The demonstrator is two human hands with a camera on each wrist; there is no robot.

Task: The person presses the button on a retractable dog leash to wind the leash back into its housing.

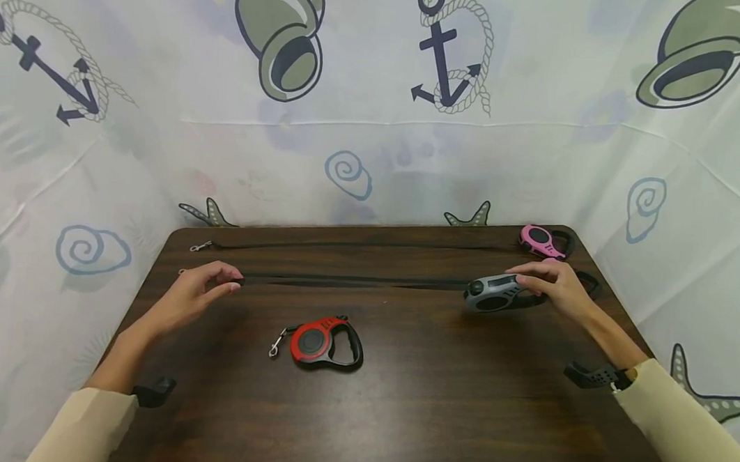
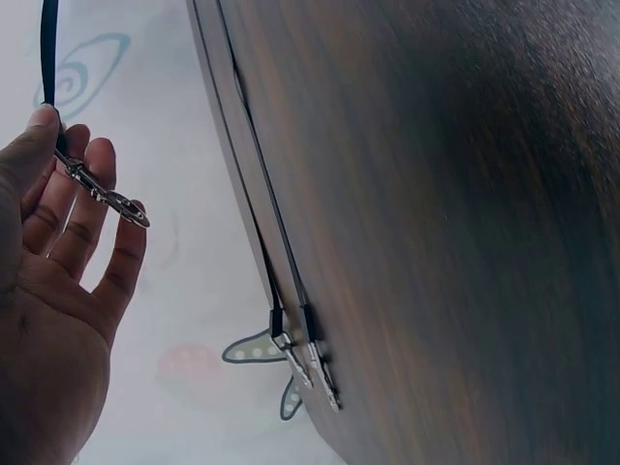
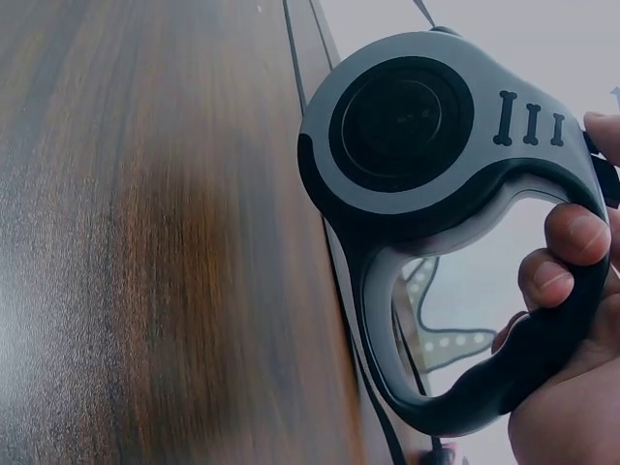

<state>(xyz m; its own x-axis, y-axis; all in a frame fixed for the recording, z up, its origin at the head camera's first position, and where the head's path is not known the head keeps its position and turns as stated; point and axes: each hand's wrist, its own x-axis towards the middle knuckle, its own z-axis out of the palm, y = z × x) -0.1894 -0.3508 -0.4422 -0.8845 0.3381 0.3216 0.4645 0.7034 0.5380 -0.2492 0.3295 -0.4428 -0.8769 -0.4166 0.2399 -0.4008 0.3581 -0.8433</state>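
Observation:
My right hand [image 1: 558,291] holds a grey and black retractable dog leash [image 1: 491,293] above the back right of the table; in the right wrist view its fingers curl round the leash's handle [image 3: 552,354]. At the left, my left hand [image 1: 191,295] pinches the end of a dark strap [image 2: 48,58] between thumb and fingers. A metal snap clip [image 2: 102,189] hangs from that end across the fingers. The strap runs taut between the hands. A red and black retractable leash [image 1: 314,341] lies in front, its clip [image 1: 274,348] on its left.
A pink retractable leash [image 1: 538,240] lies at the back right corner, its cord [image 1: 344,243] drawn out leftward. Another leash behind my right hand is mostly hidden. Two metal clips [image 2: 325,378] lie near the brown table's [image 1: 398,414] far left edge. Patterned cloth [image 1: 385,64] hangs behind.

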